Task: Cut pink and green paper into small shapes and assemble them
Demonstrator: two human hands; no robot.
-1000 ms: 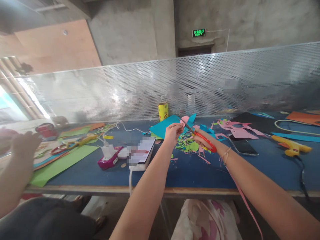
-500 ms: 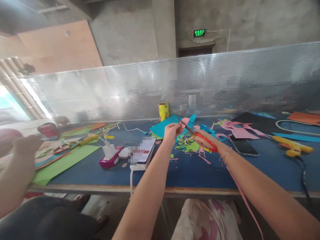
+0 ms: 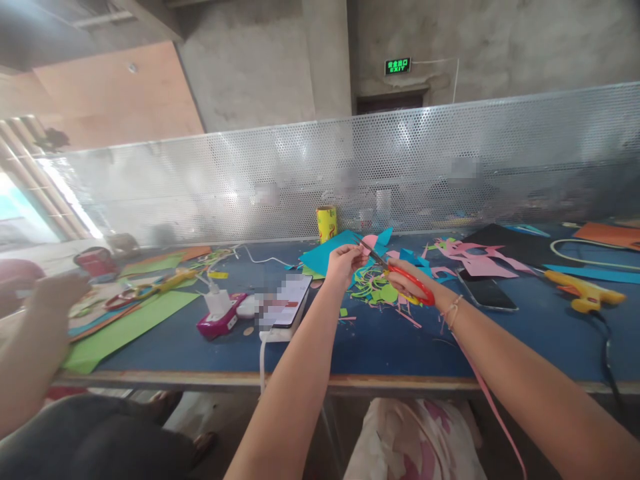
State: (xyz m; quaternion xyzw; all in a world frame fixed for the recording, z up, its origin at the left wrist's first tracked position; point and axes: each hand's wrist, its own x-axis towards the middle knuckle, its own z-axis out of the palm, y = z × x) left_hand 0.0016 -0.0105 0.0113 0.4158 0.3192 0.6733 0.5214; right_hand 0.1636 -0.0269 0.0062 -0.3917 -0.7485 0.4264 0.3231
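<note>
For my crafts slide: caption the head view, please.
Right hand holds red-handled scissors to pink paper in the left hand, over a blue table with paper scraps.

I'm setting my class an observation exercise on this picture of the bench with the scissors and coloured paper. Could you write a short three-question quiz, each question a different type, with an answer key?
1. Multiple choice: what does the right hand hold?
A) a ruler
B) red-handled scissors
C) a brush

2. True or false: in the picture, the yellow glue gun lies to the right of the dark-screened phone.

3. Short answer: what colour is the paper piece at the fingertips of the left hand?

Key:
1. B
2. True
3. Pink
</note>
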